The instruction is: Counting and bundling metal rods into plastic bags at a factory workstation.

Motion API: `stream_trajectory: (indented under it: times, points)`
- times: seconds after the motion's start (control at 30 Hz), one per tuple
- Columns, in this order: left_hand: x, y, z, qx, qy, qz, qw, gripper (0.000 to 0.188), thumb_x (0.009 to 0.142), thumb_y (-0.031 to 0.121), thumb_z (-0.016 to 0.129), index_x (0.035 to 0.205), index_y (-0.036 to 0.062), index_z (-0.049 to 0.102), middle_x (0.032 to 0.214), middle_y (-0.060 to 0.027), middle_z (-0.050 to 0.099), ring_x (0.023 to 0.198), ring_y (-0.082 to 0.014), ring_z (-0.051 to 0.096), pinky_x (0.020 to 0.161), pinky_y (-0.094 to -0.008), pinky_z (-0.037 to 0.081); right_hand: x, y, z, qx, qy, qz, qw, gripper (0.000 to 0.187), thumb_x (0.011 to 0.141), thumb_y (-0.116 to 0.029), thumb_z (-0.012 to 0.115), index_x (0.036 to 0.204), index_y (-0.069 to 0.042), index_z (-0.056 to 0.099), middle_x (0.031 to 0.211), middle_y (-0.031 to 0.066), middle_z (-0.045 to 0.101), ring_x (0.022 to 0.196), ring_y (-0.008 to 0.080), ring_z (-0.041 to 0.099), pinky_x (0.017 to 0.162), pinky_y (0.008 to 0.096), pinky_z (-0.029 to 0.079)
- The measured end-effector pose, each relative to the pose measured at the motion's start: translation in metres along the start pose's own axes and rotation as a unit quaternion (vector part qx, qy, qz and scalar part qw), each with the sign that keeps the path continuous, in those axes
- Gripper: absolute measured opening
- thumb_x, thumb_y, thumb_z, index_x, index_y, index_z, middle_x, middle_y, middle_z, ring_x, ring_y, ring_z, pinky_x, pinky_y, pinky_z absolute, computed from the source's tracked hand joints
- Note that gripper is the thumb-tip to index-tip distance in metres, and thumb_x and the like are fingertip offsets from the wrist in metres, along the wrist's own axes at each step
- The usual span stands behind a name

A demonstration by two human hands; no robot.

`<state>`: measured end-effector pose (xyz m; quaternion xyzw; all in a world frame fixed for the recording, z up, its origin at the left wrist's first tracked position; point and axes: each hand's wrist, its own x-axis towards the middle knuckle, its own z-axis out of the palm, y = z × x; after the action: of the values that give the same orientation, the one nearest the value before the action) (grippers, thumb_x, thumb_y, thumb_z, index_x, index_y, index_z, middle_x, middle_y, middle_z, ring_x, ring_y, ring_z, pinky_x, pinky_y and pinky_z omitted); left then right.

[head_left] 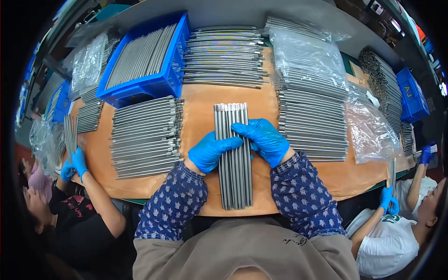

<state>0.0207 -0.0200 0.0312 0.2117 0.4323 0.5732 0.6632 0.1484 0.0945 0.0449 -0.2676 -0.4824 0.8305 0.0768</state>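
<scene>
Both my hands, in blue gloves, grip one bundle of slim metal rods (234,172) from its two sides. My left hand (212,151) wraps the left edge, its thumb lying across the front. From the right, my right hand (266,140) closes on the same bundle, thumb also on top; the fingers behind are mostly hidden. The rods stand side by side, lengthwise to me, their ends roughly level at the top. Left of my hands lies a stack of rods (144,137), and on the right a larger stack (312,123).
A blue bin (140,86) full of rods stands at the far left, beside another rod pile (224,56). Clear plastic bags (308,51) cover rods at the far right. Co-workers' gloved hands (79,161) hold rods at the left, others (386,198) at the right. Tan sheeting (200,100) covers the table.
</scene>
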Motion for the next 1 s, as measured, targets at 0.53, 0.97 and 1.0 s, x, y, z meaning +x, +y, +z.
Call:
stream_trajectory:
  times: [0.53,0.97,1.0]
  points:
    - [-0.0080,0.0052,0.0088,0.008,0.045,0.001,0.999,0.031,0.077,0.011,0.065,0.105,0.0016,0.055,0.093,-0.0067,0.062,0.079,-0.0137,0.061,0.073,-0.0253,0.049,-0.0042,0.0006,-0.0018,0.054,0.035,-0.035,0.997,0.014,0.080,-0.015,0.064,0.086,-0.003,0.064,0.074,0.0050,0.065,0.057,0.0075,0.059,0.045,0.0143,0.042]
    - [-0.0075,0.0043,0.0059,0.001,0.048,-0.004,0.999,0.032,0.078,0.011,0.065,0.107,0.0015,0.055,0.094,-0.0068,0.062,0.080,-0.0139,0.061,0.073,-0.0259,0.050,-0.0032,0.0010,-0.0024,0.050,0.028,-0.045,0.997,0.019,0.082,-0.023,0.061,0.083,-0.004,0.063,0.068,0.0037,0.064,0.050,0.0050,0.056,0.041,0.0131,0.039]
    - [-0.0076,0.0051,0.0078,0.004,0.051,0.001,0.999,0.032,0.078,0.010,0.065,0.107,0.0014,0.055,0.094,-0.0068,0.062,0.080,-0.0139,0.061,0.073,-0.0257,0.050,-0.0045,0.0001,-0.0030,0.051,0.022,-0.048,0.997,0.021,0.082,-0.024,0.060,0.084,-0.003,0.063,0.070,0.0043,0.064,0.052,0.0064,0.057,0.044,0.0143,0.041]
